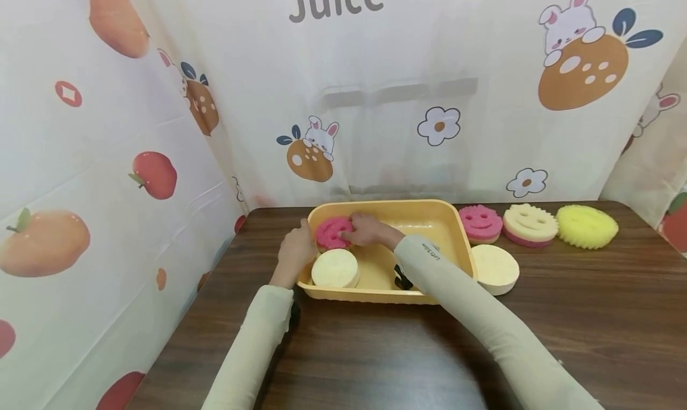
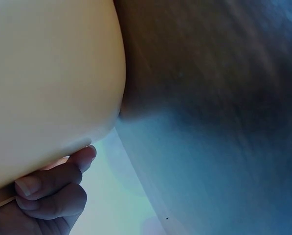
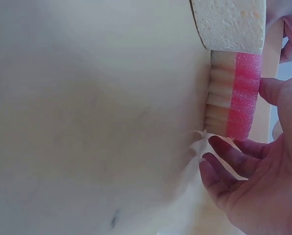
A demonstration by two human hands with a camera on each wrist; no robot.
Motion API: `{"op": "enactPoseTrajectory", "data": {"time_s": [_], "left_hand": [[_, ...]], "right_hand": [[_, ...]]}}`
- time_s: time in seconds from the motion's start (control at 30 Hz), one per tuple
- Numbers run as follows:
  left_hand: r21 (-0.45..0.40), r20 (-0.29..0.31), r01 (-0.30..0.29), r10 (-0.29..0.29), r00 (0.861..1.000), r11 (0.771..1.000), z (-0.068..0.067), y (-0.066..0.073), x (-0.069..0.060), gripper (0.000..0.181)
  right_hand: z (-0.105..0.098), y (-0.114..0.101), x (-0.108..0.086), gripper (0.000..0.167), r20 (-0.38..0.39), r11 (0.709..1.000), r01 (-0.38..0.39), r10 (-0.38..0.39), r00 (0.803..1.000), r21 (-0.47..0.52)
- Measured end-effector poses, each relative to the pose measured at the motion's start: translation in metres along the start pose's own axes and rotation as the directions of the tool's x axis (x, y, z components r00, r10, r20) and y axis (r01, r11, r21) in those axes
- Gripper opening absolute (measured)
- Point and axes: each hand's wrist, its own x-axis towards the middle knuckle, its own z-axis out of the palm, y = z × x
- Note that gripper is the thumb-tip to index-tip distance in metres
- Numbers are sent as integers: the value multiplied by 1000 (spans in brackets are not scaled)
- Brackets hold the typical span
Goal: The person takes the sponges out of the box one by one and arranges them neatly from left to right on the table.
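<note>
While the left hand [image 1: 297,250] holds the rim of the yellow tray [image 1: 370,295] at nine o'clock, the right hand [image 1: 368,230] is clamped on the pink sponge [image 1: 326,231] inside, at ten o'clock. A light squeeze, with the tray kept steady, should spare its soft edges and avoid nudging the white sponge [image 1: 335,269] at eight o'clock. The pink sponge's underside is hidden; the pale wisp [image 3: 198,147] near the right fingertips [image 3: 215,144] is unclear.
</note>
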Motion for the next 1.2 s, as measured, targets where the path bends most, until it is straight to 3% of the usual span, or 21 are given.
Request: {"op": "enactPoseTrajectory", "data": {"time_s": [0.47, 1.2], "left_hand": [[5, -2, -15, 15, 1000, 1000, -5, 1, 2, 67], [16, 21, 13, -13, 1000, 1000, -1, 1, 0, 70]], "right_hand": [[-3, 0, 6, 54, 13, 992, -11, 10, 1000, 129], [2, 0, 3, 52, -68, 971, 7, 9, 998, 237]]}}
